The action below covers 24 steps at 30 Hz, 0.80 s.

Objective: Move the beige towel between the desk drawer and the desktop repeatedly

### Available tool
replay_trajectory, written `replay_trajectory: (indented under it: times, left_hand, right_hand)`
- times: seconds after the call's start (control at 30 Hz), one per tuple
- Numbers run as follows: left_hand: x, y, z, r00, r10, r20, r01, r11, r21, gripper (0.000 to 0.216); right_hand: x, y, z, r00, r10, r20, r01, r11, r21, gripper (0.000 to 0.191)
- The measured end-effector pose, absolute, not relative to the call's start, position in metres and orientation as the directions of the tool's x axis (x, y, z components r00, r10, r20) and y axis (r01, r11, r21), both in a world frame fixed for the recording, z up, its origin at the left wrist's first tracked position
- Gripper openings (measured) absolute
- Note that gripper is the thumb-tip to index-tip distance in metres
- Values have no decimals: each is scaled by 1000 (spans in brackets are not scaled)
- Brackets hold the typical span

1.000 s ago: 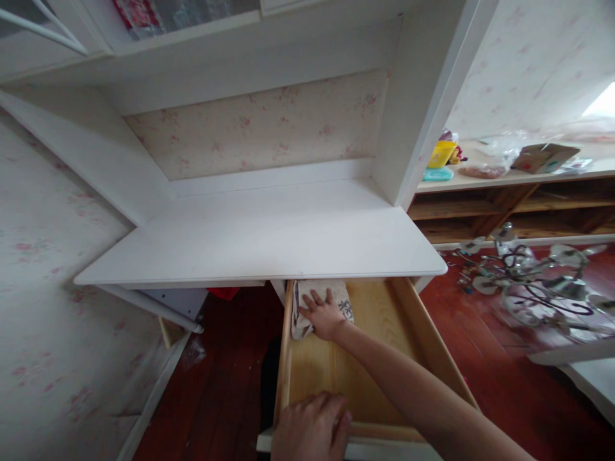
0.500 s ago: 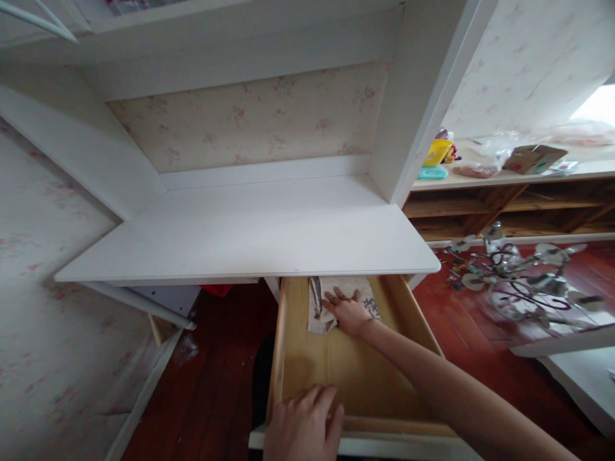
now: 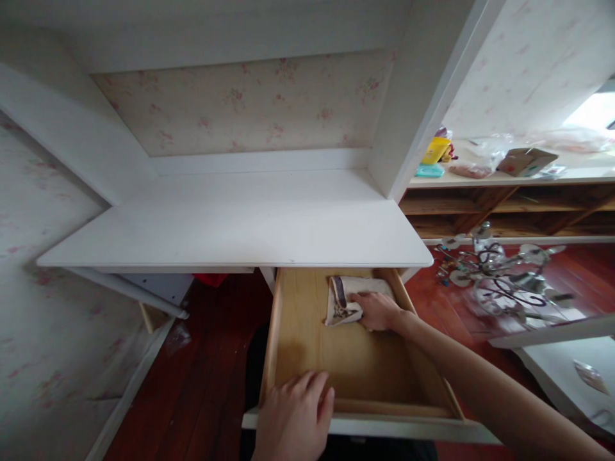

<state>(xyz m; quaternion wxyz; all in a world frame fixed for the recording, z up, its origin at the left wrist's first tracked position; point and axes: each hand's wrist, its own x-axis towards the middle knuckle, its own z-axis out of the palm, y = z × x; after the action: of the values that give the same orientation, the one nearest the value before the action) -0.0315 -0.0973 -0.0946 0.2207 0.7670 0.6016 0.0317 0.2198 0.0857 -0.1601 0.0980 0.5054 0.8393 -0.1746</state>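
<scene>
A wooden drawer (image 3: pixel 307 358) is pulled out from under the white desk (image 3: pixel 240 230). My right hand (image 3: pixel 379 310) presses a folded beige cloth (image 3: pixel 343 301) with dark printed marks and a dark stripe onto the drawer's bottom, towards the back right. Its fingers are bent over the cloth's right part and hide some of it. At the near left corner, my left hand (image 3: pixel 295 416) lies over the drawer's white front, its fingers curled over the edge and the thumb on the right side.
On the red wooden floor at right lies a chandelier (image 3: pixel 509 275) with several arms. Behind it stands a low shelf (image 3: pixel 442 203) bearing a yellow container (image 3: pixel 436 150), plastic bags and a cardboard box (image 3: pixel 526 162). A white furniture piece (image 3: pixel 571 371) is at lower right.
My right hand has slid the cloth to the right across the drawer bottom, its fingers now bent instead of spread. My left hand stays at the drawer's front. The view has shifted slightly.
</scene>
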Motion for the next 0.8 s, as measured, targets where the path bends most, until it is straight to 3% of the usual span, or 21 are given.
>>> replay_trajectory:
  times: [0.17, 0.4, 0.8]
  left_hand:
    - [-32, -98, -97, 256, 952, -169, 910, -179, 374, 32]
    - [-31, -99, -100, 278, 950, -142, 902, -207, 378, 31]
    - [-31, -99, -105, 289, 956, -48, 904, -256, 343, 27]
  right_hand:
    - [223, 62, -152, -548, 720, -426, 837, 478, -266, 56]
    - [229, 9, -149, -687, 564, -459, 726, 545, -419, 45]
    - [152, 2, -146, -749, 435, -499, 596, 772, -222, 46]
